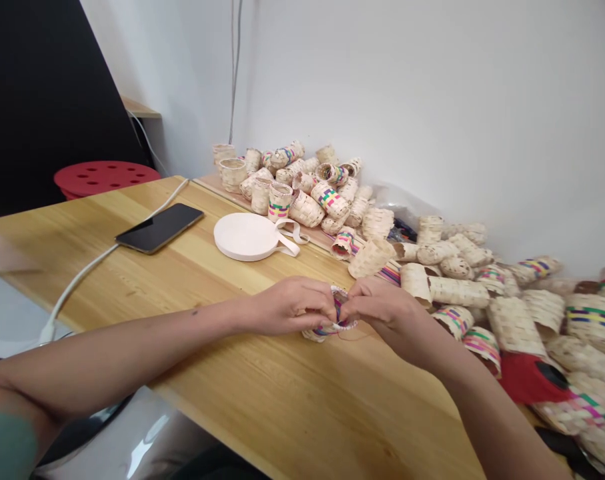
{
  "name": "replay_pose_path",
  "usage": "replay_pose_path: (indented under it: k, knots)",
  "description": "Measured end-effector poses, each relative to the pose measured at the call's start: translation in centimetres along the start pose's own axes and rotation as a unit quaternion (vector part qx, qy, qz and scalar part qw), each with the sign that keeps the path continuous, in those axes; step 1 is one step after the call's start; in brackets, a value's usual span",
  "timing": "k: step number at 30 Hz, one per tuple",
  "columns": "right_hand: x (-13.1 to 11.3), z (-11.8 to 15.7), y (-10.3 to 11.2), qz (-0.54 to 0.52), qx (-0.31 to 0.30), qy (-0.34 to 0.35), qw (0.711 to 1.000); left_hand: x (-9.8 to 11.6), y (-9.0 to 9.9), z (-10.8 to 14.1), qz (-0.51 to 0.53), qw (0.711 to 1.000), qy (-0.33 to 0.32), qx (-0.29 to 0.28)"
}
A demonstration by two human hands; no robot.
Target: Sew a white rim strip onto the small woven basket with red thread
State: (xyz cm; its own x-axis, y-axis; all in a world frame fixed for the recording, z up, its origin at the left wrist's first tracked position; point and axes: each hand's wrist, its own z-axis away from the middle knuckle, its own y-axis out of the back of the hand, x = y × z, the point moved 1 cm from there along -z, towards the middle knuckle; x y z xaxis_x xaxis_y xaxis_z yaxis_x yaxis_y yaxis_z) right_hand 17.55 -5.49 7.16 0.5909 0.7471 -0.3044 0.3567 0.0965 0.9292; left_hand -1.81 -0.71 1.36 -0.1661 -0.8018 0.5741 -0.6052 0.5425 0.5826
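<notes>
My left hand [292,307] and my right hand [382,313] meet over a small woven bark cylinder [329,331] with coloured bands, and both grip it. Their fingers hide most of its surface. A thin red thread [352,335] appears to trail from it onto the wooden table [262,400]. Just right of my right hand lie several similar woven cylinders [457,291]. A roll of white ribbon [247,237] sits beyond my hands, with its loose end curling to the right.
A black smartphone [159,228] lies on the table, attached to a white cable [77,287] that runs over the near left edge. A large pile of woven cylinders [307,200] stretches along the wall to the right, with red cloth [529,378] among them. A red stool [106,177] stands beyond the table.
</notes>
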Motion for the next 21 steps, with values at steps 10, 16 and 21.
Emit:
replay_pose_path:
  k: [10,16,21]
  knots:
    - [0.5,-1.2,0.8,-0.014,-0.037,-0.048,0.998,-0.8,0.2,0.2,0.001,0.999,0.041,0.02]
    - [-0.1,-2.0,0.8,-0.038,-0.06,-0.114,0.991,-0.6,0.2,0.2,0.014,0.999,0.037,0.031]
    - [-0.6,-1.6,0.1,0.008,0.024,-0.081,0.996,-1.1,0.1,0.2,0.005,0.994,0.074,0.084]
